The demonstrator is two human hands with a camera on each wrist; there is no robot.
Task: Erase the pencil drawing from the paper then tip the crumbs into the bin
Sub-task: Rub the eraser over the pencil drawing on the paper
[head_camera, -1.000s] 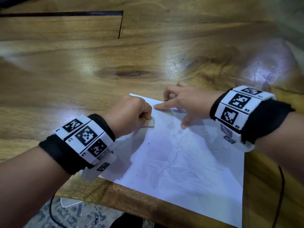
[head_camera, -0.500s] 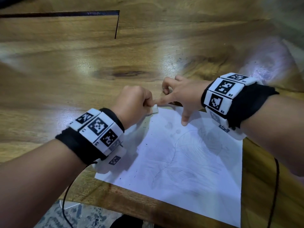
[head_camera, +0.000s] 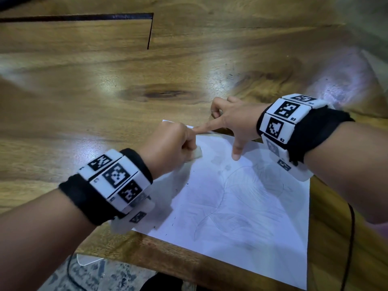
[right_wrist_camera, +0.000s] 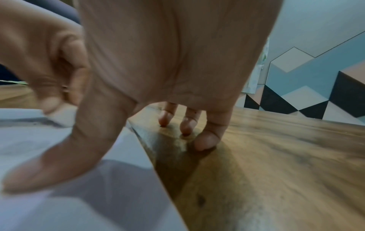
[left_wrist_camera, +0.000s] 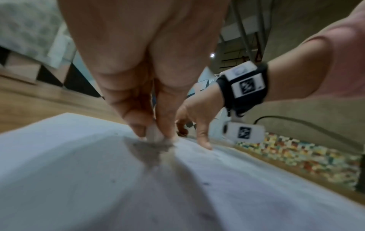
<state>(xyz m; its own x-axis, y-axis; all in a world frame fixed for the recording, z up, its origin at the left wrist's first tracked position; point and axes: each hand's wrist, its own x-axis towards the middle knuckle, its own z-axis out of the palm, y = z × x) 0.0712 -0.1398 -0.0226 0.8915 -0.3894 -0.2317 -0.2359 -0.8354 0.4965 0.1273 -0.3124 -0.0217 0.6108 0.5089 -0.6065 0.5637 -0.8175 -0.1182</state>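
A white sheet of paper with a faint pencil drawing lies at the table's near edge. My left hand pinches a small white eraser, whose lower end sits on the paper's upper left part; the left wrist view shows the eraser between thumb and finger on the paper. My right hand is spread over the sheet's far edge. Its thumb and index finger press on the paper, the other fingertips on the wood. Dark crumbs dot the sheet's left side.
The wooden table stretches far ahead, with a dark seam at the back left. A patterned floor shows below the near edge. A black cable hangs by my right forearm. No bin is in view.
My left hand has moved the eraser up toward the paper's top edge and back down. My right hand stays planted on the far edge.
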